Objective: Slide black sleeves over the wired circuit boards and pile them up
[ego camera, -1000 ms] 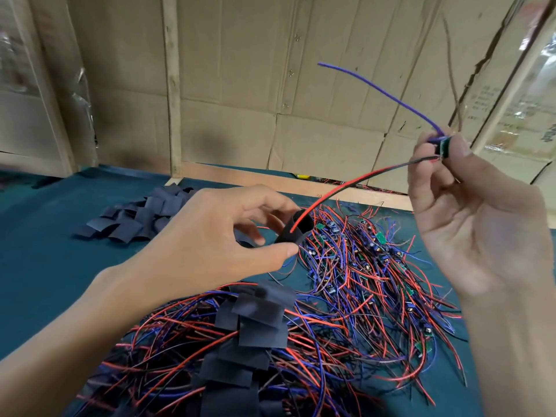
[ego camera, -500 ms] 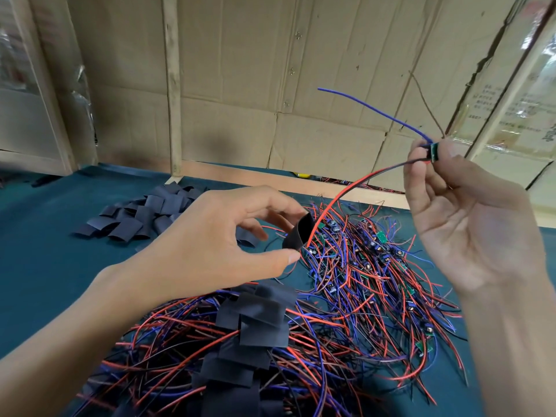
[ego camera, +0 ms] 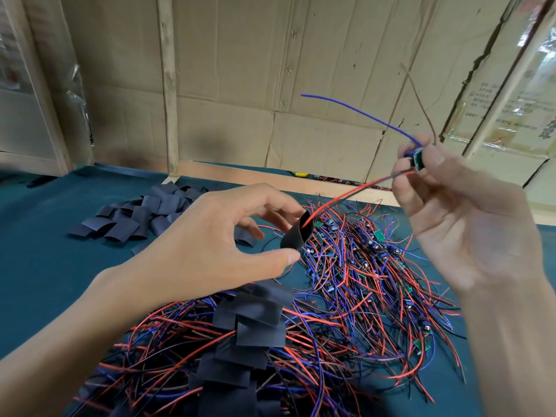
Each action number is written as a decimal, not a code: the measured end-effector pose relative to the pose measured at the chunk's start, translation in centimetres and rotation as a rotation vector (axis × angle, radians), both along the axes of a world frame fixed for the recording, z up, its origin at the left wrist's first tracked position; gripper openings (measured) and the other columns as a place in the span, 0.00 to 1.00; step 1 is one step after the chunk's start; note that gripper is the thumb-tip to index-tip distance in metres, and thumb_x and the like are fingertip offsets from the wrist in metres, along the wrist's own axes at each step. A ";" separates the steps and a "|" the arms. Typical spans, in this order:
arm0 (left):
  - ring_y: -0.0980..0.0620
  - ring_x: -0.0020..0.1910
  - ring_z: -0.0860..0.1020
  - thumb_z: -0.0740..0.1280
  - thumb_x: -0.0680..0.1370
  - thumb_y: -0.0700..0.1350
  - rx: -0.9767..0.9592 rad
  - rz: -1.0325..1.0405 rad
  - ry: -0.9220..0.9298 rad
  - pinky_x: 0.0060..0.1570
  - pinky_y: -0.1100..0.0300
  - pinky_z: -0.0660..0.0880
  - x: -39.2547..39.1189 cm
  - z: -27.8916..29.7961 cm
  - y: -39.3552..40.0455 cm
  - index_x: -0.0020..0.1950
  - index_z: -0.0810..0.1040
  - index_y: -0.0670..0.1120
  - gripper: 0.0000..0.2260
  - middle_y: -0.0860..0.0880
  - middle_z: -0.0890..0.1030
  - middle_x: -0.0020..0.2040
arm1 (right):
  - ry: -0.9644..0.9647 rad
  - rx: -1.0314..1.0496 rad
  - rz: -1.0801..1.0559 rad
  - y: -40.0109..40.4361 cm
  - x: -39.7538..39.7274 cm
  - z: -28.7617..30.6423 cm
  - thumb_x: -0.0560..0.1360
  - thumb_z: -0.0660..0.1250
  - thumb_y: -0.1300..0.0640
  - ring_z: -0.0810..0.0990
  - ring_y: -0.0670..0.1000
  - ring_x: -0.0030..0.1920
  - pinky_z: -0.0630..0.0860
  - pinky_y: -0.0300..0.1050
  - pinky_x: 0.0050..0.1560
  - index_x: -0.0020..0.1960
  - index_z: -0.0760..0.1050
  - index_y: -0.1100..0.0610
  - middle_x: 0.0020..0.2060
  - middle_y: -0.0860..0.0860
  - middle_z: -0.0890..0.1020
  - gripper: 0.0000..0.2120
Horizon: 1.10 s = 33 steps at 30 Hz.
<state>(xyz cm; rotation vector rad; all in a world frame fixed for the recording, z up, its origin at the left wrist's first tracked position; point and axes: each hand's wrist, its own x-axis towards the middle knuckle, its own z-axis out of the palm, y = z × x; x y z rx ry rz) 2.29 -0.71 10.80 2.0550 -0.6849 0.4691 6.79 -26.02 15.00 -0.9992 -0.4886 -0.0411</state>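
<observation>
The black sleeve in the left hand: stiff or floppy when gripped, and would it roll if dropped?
Probably soft and thin: the black sleeve gapes open only where the left hand pinches it, while spare sleeves lie flat. So it likely would not roll. It looks light, with the red wire entering its mouth unbent.

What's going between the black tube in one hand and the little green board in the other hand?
A red wire and a thin dark one beside it run from the green board, pinched in the right hand, down into the black sleeve held by the left hand. Head view.
</observation>
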 end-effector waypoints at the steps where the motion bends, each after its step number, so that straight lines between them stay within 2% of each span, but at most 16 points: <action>1: 0.57 0.55 0.81 0.77 0.72 0.41 -0.007 0.013 -0.007 0.49 0.58 0.77 -0.1 0.1 -0.1 0.58 0.79 0.53 0.17 0.59 0.83 0.53 | -0.071 -0.069 0.013 0.1 -0.2 -0.1 0.71 0.69 0.63 0.85 0.51 0.44 0.81 0.38 0.46 0.53 0.82 0.61 0.43 0.54 0.84 0.11; 5: 0.57 0.52 0.82 0.75 0.70 0.46 -0.040 0.067 -0.043 0.47 0.57 0.77 -0.5 0.5 -0.3 0.56 0.80 0.55 0.15 0.59 0.83 0.51 | -0.195 -0.219 0.128 1.8 -0.8 -1.0 0.69 0.70 0.69 0.86 0.61 0.50 0.82 0.47 0.49 0.62 0.78 0.64 0.46 0.58 0.84 0.21; 7: 0.57 0.51 0.81 0.75 0.70 0.47 -0.037 0.104 -0.064 0.46 0.59 0.77 -0.6 0.6 -0.4 0.55 0.80 0.57 0.15 0.60 0.83 0.51 | -0.183 -0.262 0.107 3.1 -0.6 -1.7 0.66 0.74 0.68 0.84 0.59 0.51 0.81 0.48 0.53 0.61 0.80 0.61 0.47 0.57 0.85 0.23; 10: 0.60 0.49 0.80 0.75 0.69 0.49 -0.005 0.138 -0.091 0.45 0.66 0.76 -1.0 0.8 -0.4 0.54 0.80 0.59 0.15 0.65 0.81 0.50 | -0.152 -0.295 0.092 4.6 -0.3 -2.7 0.62 0.79 0.64 0.83 0.54 0.49 0.79 0.45 0.56 0.56 0.84 0.57 0.47 0.56 0.87 0.22; 13: 0.59 0.48 0.81 0.74 0.69 0.50 0.002 0.118 -0.052 0.44 0.63 0.77 -1.0 0.7 -0.4 0.53 0.80 0.59 0.13 0.64 0.82 0.49 | -0.150 -0.287 0.126 4.7 -0.1 -3.1 0.63 0.79 0.62 0.85 0.52 0.49 0.79 0.45 0.55 0.54 0.85 0.56 0.48 0.56 0.87 0.20; 16: 0.57 0.46 0.81 0.74 0.70 0.49 -0.021 0.058 0.066 0.45 0.58 0.79 -0.7 0.7 -0.1 0.53 0.82 0.57 0.12 0.60 0.83 0.47 | -0.197 -0.319 0.115 4.4 0.0 -3.0 0.63 0.79 0.60 0.85 0.49 0.46 0.79 0.40 0.51 0.52 0.85 0.56 0.48 0.55 0.87 0.17; 19: 0.60 0.43 0.81 0.74 0.68 0.53 -0.072 -0.047 0.242 0.46 0.61 0.78 -0.3 0.9 0.6 0.51 0.83 0.56 0.12 0.57 0.85 0.46 | -0.244 -0.361 0.119 4.1 -0.1 -2.8 0.64 0.78 0.60 0.85 0.48 0.46 0.79 0.39 0.51 0.48 0.85 0.54 0.48 0.55 0.87 0.13; 21: 0.57 0.42 0.81 0.73 0.66 0.55 -0.112 -0.099 0.337 0.46 0.60 0.77 -0.1 1.0 1.1 0.51 0.84 0.57 0.14 0.53 0.85 0.45 | -0.272 -0.382 0.120 4.0 -0.1 -2.9 0.64 0.79 0.62 0.85 0.50 0.47 0.79 0.41 0.51 0.45 0.84 0.54 0.49 0.57 0.87 0.11; 24: 0.50 0.41 0.79 0.73 0.65 0.53 -0.189 -0.188 0.476 0.44 0.59 0.77 0.2 1.0 1.4 0.50 0.86 0.53 0.15 0.44 0.84 0.43 | -0.298 -0.407 0.105 3.9 -0.1 -3.0 0.63 0.79 0.64 0.85 0.53 0.48 0.79 0.42 0.52 0.43 0.84 0.55 0.48 0.57 0.86 0.11; 27: 0.51 0.40 0.79 0.73 0.66 0.50 -0.257 -0.290 0.622 0.43 0.57 0.76 0.2 0.9 1.6 0.52 0.86 0.47 0.16 0.44 0.84 0.44 | -0.335 -0.441 0.098 3.8 -0.2 -3.0 0.63 0.80 0.65 0.86 0.53 0.48 0.80 0.42 0.52 0.42 0.85 0.55 0.47 0.56 0.87 0.11; 33: 0.49 0.38 0.80 0.73 0.70 0.43 -0.412 -0.460 0.701 0.41 0.56 0.77 0.3 0.7 1.8 0.53 0.85 0.40 0.13 0.39 0.83 0.46 | -0.303 -0.432 0.110 3.8 -0.2 -2.9 0.64 0.80 0.57 0.86 0.50 0.45 0.79 0.40 0.50 0.45 0.85 0.53 0.44 0.53 0.87 0.11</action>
